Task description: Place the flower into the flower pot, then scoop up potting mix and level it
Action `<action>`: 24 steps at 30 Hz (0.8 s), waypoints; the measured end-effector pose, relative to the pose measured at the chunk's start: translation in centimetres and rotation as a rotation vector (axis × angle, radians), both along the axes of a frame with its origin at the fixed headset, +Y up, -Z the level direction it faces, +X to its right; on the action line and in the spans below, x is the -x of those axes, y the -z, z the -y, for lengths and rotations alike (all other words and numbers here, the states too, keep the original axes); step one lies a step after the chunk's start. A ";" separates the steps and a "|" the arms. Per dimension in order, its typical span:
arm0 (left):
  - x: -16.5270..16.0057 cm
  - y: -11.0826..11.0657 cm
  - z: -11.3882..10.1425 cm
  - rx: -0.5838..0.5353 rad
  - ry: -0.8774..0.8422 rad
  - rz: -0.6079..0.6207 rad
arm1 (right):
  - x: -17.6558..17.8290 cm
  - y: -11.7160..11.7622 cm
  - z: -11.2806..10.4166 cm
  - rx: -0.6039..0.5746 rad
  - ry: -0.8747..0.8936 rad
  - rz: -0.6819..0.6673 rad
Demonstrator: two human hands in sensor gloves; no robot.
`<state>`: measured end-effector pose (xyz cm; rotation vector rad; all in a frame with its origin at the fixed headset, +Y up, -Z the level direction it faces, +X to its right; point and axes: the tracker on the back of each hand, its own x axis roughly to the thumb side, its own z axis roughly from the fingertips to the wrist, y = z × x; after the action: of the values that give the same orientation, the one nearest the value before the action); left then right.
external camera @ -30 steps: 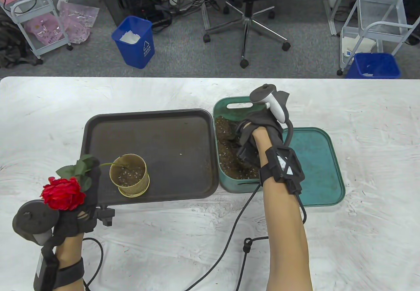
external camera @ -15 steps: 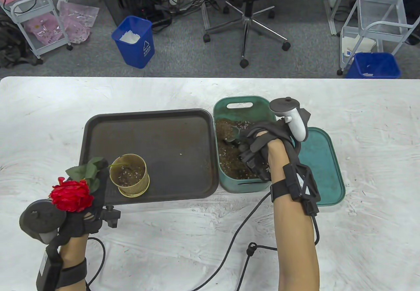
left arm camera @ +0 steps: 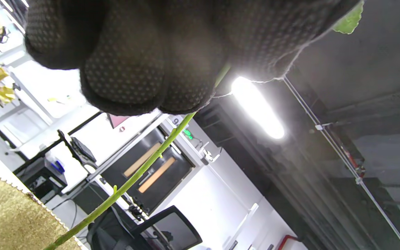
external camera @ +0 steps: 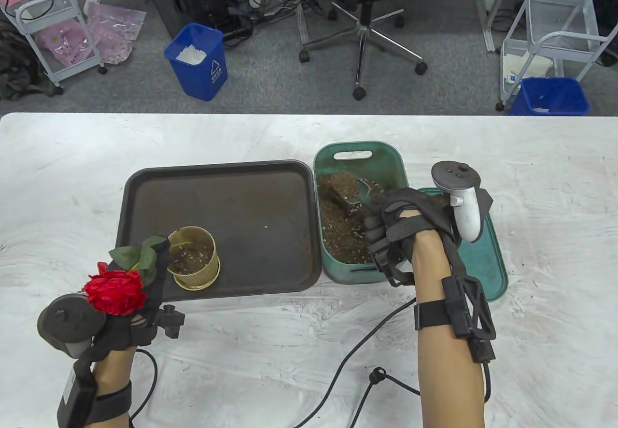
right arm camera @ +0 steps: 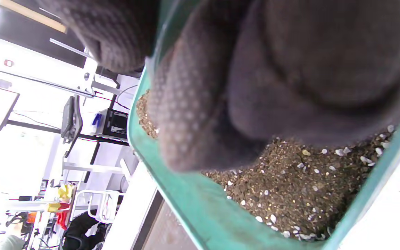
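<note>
A red rose [external camera: 116, 292] is gripped by my left hand [external camera: 157, 266] at the front left. Its green stem [left arm camera: 134, 177] slants down into the gold flower pot [external camera: 194, 257], whose rim shows at the lower left of the left wrist view. My right hand [external camera: 386, 215] grips the handle of a green scoop [external camera: 363, 191]. The scoop's blade lies in the potting mix [external camera: 338, 225] inside the green bin [external camera: 357, 150]. In the right wrist view my gloved fingers [right arm camera: 193, 104] hang just over the mix [right arm camera: 290, 180], and the scoop is hidden there.
The pot stands at the front left corner of a dark tray [external camera: 217, 196]. The bin's green lid [external camera: 483, 263] lies flat to its right, under my right wrist. Black cables [external camera: 347, 360] trail across the white table near the front edge.
My right hand has drawn back and to the right across the bin, and the scoop's blade now shows in the mix. My left hand has shifted slightly right with the rose.
</note>
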<state>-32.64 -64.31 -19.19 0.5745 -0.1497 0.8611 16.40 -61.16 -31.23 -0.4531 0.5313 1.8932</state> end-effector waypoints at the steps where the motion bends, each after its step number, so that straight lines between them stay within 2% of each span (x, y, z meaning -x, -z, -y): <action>1: -0.1 0.0 0.0 -0.001 0.006 0.003 | 0.1 -0.3 -0.3 -0.011 0.012 -0.005; 6: -0.7 0.0 0.1 -0.001 0.023 0.018 | 1.6 -1.4 -2.0 -0.069 0.013 -0.072; 10: -0.8 0.0 0.0 -0.005 0.035 0.019 | 4.6 -2.2 -2.4 -0.098 0.052 -0.169; 17: -0.7 0.0 0.0 -0.004 0.029 0.014 | 10.8 -2.9 -1.0 -0.089 0.111 -0.333; 24: -0.5 -0.1 -0.1 -0.005 0.026 0.011 | 16.6 -3.3 0.6 -0.063 0.053 -0.448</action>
<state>-32.10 -64.25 -19.13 0.5716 -0.1688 0.8392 -0.16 -61.77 -27.90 0.0328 0.7643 1.9590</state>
